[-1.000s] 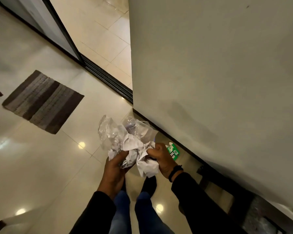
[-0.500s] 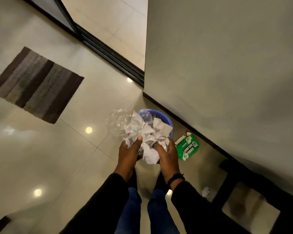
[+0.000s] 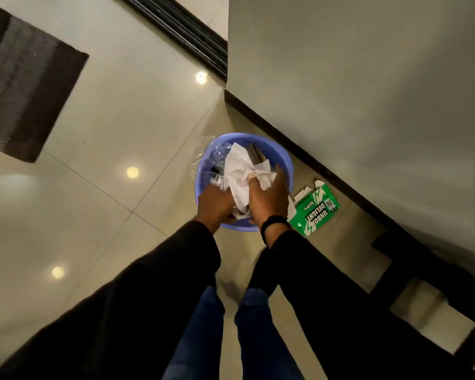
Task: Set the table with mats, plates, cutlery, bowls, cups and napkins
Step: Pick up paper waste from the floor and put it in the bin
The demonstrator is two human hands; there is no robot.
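Binning: crumpled white paper (image 3: 242, 171) and clear plastic wrap (image 3: 217, 157) going into blue bin (image 3: 283, 163) on the floor.
Progress: no mats, plates, cutlery, bowls, cups or laid napkins in view; no counter in view either. Looks like a packaging-disposal side step. How much of the setting is done or left can't be judged from this view.
Paper position: wad sits over the bin mouth, upper part already inside the rim, lower part between the two hands.
Plastic wrap position: left side of the bin, partly spilling over the rim, just above the left hand.
Left hand (image 3: 215, 205): at the near-left rim, knuckles up, fingers curled under and touching the wad's lower edge; can't tell whether it grips.
Right hand (image 3: 268, 200): fingers curled round the right side of the wad, grasping it; dark wristband (image 3: 273, 222) on the wrist.
Bin location: on the tiled floor (image 3: 115, 127) by the dark skirting of the wall (image 3: 368, 91).
Nearby: green carton (image 3: 317, 211) lying flat on the floor just right of the bin, outside it. Striped rug (image 3: 25, 86) well apart, upper left.
Next, my guess: release, push the wad down, then go to the table items.
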